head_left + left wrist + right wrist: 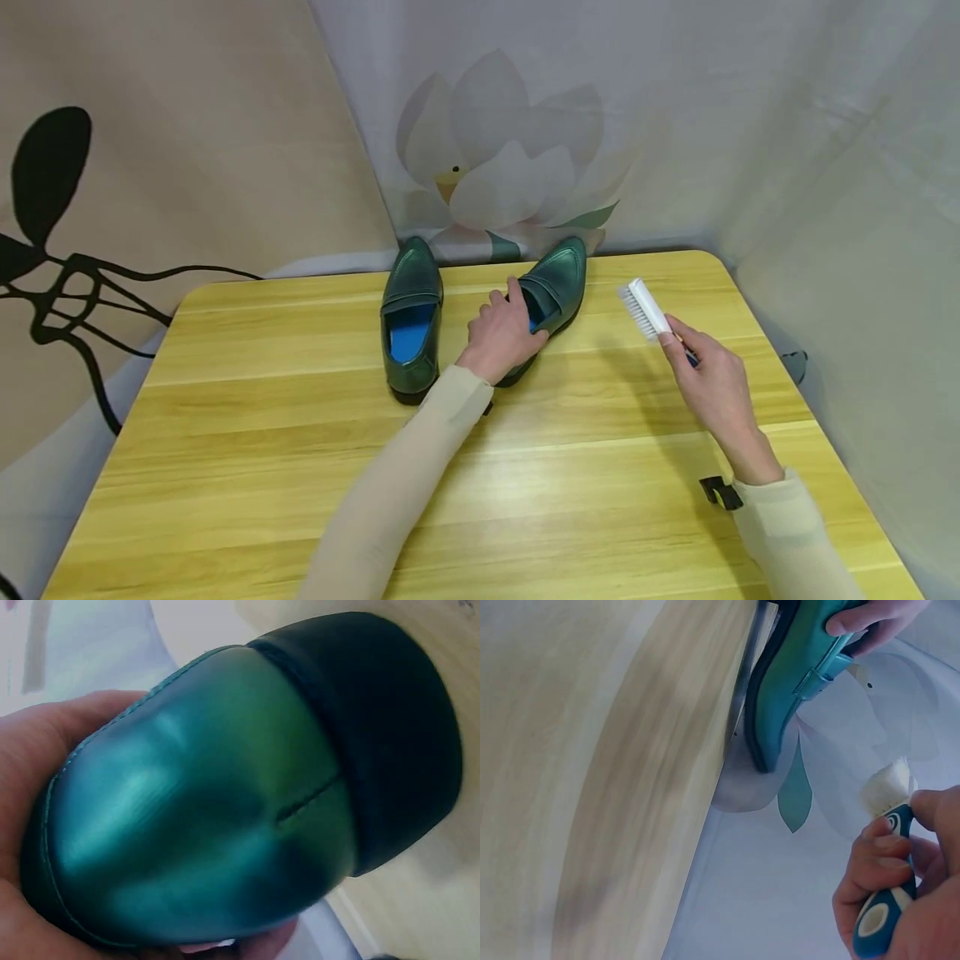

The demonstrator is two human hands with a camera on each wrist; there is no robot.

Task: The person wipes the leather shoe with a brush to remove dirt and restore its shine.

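My left hand (504,333) grips the right-hand green loafer (567,275) around its opening, hiding part of the blue insole. In the left wrist view, the loafer's shiny heel (202,795) and dark sole face the camera, with fingers along the collar. That shoe stands angled, toe pointing to the far right. Beside it on the left, the other green loafer (414,279) stands with its blue insole showing. Off to the right, my right hand (708,379) holds a white-bristled brush (647,308) above the table, fingers wrapped around its blue and white handle (885,919).
Both loafers stand near the back edge of the wooden table (300,467). Behind it hangs a pale curtain (675,125) with a flower print. A black metal stand with leaf shapes (52,175) is at the left.
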